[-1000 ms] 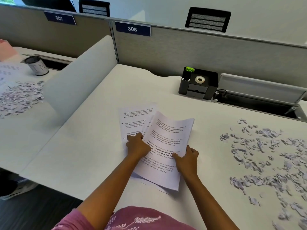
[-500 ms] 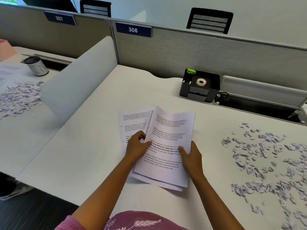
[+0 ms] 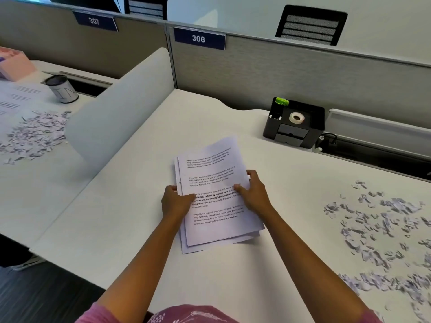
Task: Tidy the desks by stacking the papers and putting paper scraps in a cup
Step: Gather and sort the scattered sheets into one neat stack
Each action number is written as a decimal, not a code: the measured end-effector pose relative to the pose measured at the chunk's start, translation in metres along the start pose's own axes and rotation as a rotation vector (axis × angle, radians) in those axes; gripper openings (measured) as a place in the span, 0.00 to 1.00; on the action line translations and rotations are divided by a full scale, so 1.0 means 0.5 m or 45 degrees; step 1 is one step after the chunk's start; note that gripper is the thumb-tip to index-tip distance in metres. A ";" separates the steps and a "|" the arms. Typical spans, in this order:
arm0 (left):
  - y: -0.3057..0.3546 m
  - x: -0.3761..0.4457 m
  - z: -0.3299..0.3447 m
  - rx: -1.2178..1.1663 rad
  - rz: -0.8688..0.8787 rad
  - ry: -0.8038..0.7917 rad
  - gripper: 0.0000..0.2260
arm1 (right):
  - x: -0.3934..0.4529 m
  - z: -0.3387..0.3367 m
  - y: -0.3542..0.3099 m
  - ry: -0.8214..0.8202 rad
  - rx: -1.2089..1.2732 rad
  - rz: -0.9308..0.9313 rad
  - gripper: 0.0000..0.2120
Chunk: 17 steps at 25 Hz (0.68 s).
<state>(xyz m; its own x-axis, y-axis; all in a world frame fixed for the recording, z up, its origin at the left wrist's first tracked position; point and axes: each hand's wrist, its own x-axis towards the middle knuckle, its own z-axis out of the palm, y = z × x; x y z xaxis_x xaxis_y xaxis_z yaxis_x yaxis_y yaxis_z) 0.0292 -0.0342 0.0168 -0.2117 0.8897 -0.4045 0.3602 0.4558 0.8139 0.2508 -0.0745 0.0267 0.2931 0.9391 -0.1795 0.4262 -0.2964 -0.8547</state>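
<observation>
A small stack of printed papers lies on the white desk in front of me, its sheets nearly lined up. My left hand grips the stack's left edge, thumb on top. My right hand grips the right edge, thumb on the top sheet. A spread of paper scraps covers the desk to the right. A second pile of paper scraps lies on the neighbouring desk at left, near a white cup with a dark rim.
A black desk organiser with a tape roll and a green item stands at the back. A curved white divider separates the two desks. Grey partition panels labelled 306 and 307 run behind. Loose printed sheets lie far left.
The top sheet, earlier fanned to the right, now sits squared over the lower sheets. Both hands moved from the bottom of the papers to their left and right edges.
</observation>
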 end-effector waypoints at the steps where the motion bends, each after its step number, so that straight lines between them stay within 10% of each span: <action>1: 0.000 0.009 0.003 0.113 0.003 0.029 0.23 | 0.007 0.011 -0.001 0.019 -0.060 0.045 0.21; 6: 0.016 0.005 0.028 0.361 -0.005 0.127 0.26 | 0.009 0.046 0.017 0.081 -0.281 0.167 0.20; 17: -0.003 0.037 -0.008 -0.208 -0.083 -0.219 0.23 | -0.006 0.035 0.035 0.023 -0.061 0.167 0.23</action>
<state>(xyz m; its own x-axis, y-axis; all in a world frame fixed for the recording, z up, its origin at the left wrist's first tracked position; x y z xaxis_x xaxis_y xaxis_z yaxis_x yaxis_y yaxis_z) 0.0211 -0.0185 0.0097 -0.0670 0.8565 -0.5117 0.1962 0.5142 0.8350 0.2425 -0.0797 0.0036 0.3642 0.8885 -0.2792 0.4231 -0.4249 -0.8003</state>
